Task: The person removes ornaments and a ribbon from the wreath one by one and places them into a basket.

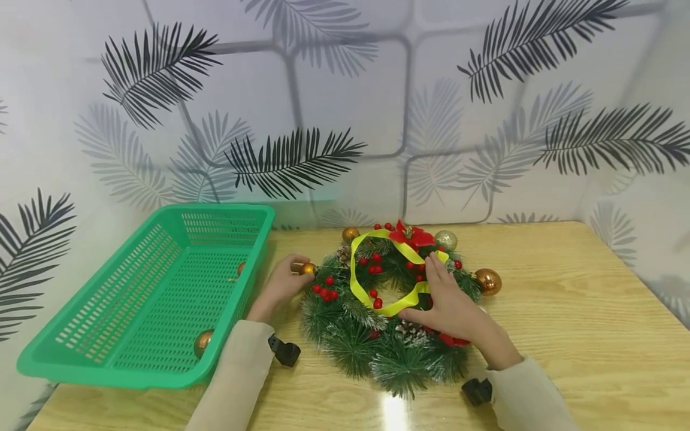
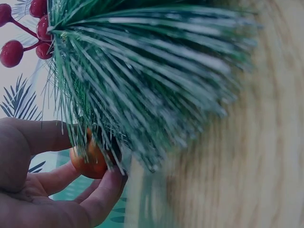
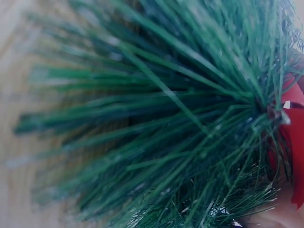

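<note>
A green wreath with frosted needles, red berries, pinecones and red flowers lies on the table. My left hand pinches a shiny orange-gold bauble at the wreath's left edge. In the left wrist view, thumb and fingers close around this bauble, partly behind needles. My right hand rests on the wreath's right side, fingers extended and thumb spread, touching a loop of yellow ribbon lying over the wreath. Needles fill most of the right wrist view, hiding nearly all of that hand.
A green plastic basket stands at the left, holding a copper bauble and another small one by its right wall. More baubles sit at the wreath's far and right edges, including a copper one. A leaf-patterned cloth hangs behind the wooden table.
</note>
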Tool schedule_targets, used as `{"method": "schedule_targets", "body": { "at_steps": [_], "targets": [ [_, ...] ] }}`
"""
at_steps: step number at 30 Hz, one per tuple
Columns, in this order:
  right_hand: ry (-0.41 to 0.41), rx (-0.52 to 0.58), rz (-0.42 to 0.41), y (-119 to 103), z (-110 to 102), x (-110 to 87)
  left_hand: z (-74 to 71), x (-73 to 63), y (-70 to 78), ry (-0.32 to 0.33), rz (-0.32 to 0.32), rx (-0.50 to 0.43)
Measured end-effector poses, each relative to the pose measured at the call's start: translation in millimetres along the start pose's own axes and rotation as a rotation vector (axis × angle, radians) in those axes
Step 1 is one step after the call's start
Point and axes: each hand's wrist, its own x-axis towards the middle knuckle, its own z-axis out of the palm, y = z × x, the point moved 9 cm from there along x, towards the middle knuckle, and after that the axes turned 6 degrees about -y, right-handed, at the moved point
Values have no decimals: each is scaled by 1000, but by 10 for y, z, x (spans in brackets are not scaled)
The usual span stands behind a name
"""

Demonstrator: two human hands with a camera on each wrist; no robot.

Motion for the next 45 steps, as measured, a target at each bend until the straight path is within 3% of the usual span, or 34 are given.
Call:
{"method": "schedule_targets", "body": {
  "at_steps": [8, 18, 29, 45],
  "targets": [
    [-3, 13, 5, 5, -2, -8, -13, 3, 25, 22, 9, -48],
    [-3, 19, -4, -37, -23, -9, -31, -34, 215, 29, 45, -74],
    [1, 20, 1, -22, -12, -1, -41, -107, 455, 32, 89, 31],
    [-2, 18, 5, -5, 3, -1, -59, -194, 721, 36, 122, 13]
  ]
}}
